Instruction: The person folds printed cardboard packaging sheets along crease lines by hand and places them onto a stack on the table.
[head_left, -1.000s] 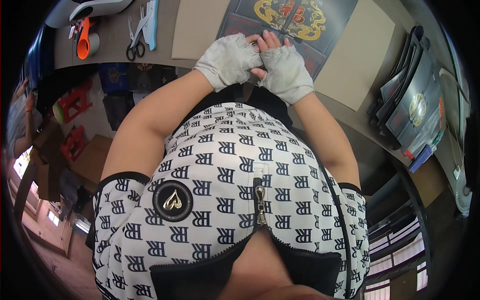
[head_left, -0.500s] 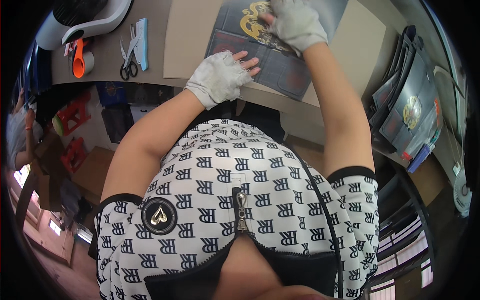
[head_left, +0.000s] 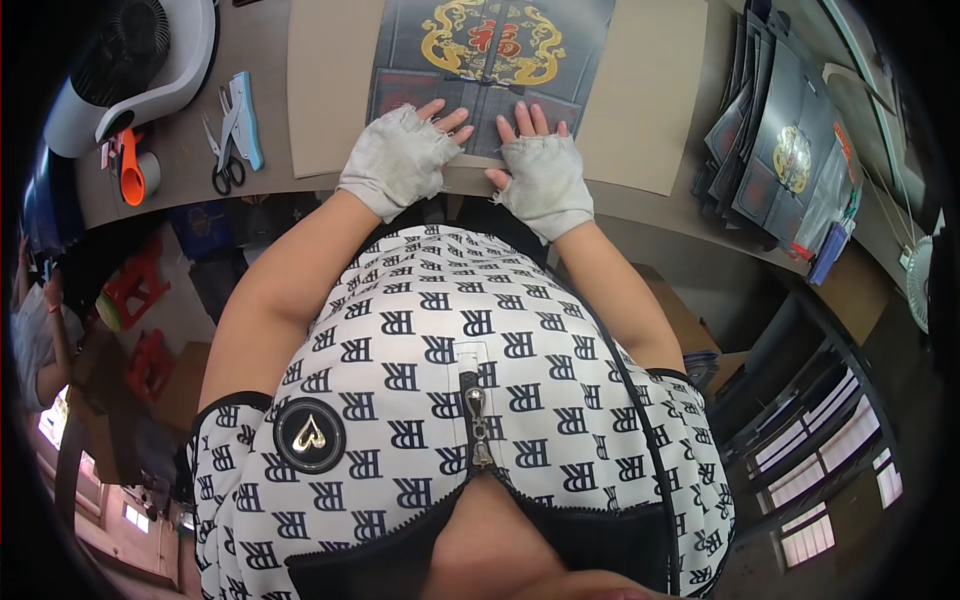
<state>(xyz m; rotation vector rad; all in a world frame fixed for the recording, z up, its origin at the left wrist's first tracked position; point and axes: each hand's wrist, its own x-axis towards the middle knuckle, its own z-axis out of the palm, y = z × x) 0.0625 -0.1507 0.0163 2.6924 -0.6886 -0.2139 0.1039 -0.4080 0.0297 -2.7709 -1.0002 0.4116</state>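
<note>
A flat dark grey printed folder or bag (head_left: 490, 95), with a gold dragon ring and a red character at its middle, lies on a beige board (head_left: 645, 110) on the table. My left hand (head_left: 408, 155), in a worn white fingerless glove, rests on its near left corner with the fingers stretched out. My right hand (head_left: 540, 165), gloved alike, lies at its near right edge, fingers spread flat. Neither hand grips anything. The hands partly hide the near edge of the printed piece.
Scissors (head_left: 228, 165), a light blue stapler-like tool (head_left: 245, 120) and an orange tape dispenser (head_left: 130, 170) lie at the left, near a white device (head_left: 165, 90). Several matching dark pieces (head_left: 780, 140) stand stacked at the right. At the far left, another person's arm (head_left: 58, 335) shows.
My right hand has come back from the far part of the printed piece to its near edge. The whole dragon design now shows. My left hand stays near the left corner.
</note>
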